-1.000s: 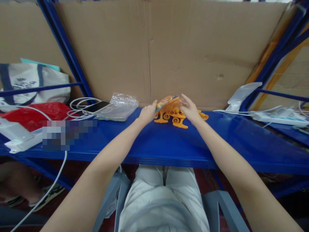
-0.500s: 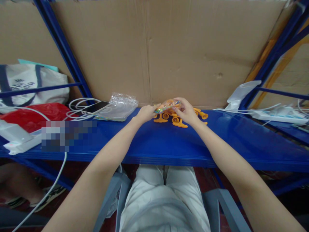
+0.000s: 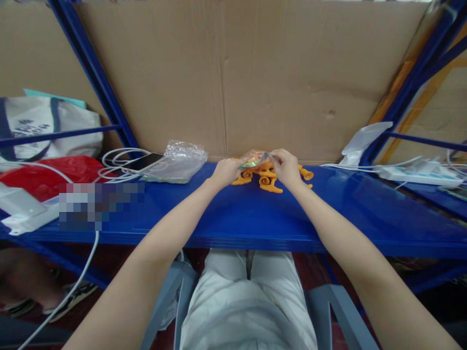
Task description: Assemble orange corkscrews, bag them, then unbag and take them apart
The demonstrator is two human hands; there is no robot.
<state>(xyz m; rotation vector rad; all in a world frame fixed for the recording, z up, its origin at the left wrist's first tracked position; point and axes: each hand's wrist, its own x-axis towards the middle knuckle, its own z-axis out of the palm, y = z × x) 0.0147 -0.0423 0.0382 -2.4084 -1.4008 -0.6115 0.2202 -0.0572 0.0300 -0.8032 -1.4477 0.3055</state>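
Note:
Between my two hands is a clear plastic bag (image 3: 254, 158) with a colourful printed part and orange pieces showing through it. My left hand (image 3: 226, 173) is closed on the bag's left end. The fingers of my right hand (image 3: 286, 166) pinch its right end. Below and behind the bag, several orange plastic pieces (image 3: 270, 185) with round cups and curved handles lie on the blue shelf (image 3: 262, 218). The bag and my hands hide some of them.
Left of my hands lie flat clear plastic packages (image 3: 178, 167), a phone (image 3: 146, 161) and coiled white cables (image 3: 113, 158). Farther left are a red bag (image 3: 65, 172) and a power strip (image 3: 32, 216). Another power strip (image 3: 419, 175) is at right. Cardboard (image 3: 273, 73) stands behind.
My right hand has shifted slightly right and its fingers have drawn in to the bag's edge. My left hand has moved a little right. The bag has turned somewhat.

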